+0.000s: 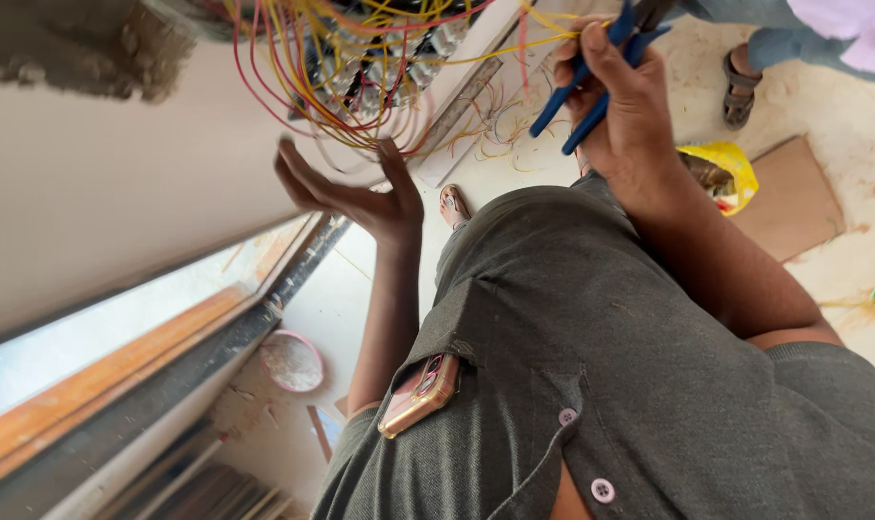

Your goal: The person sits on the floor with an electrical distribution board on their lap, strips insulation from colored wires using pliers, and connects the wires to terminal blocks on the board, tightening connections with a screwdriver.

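My right hand [622, 101] is raised at the upper right and grips a pair of blue-handled pliers [591, 82], jaws pointing up toward the wiring. My left hand [360, 193] is open, fingers spread, just under a hanging bundle of red and yellow wires [308, 87]. The wires come out of an electrical panel box [399, 53] set in the white wall [101, 193]. Several fingertips touch or nearly touch the lowest wire loops. A pink phone [420, 393] sticks out of my grey shirt pocket.
Cut wire scraps [500, 125] litter the pale floor. A yellow bag [721, 173] and a cardboard piece [794, 197] lie at the right. Another person's sandalled foot [739, 91] stands at the top right. A round white bowl [291, 361] sits on the floor below.
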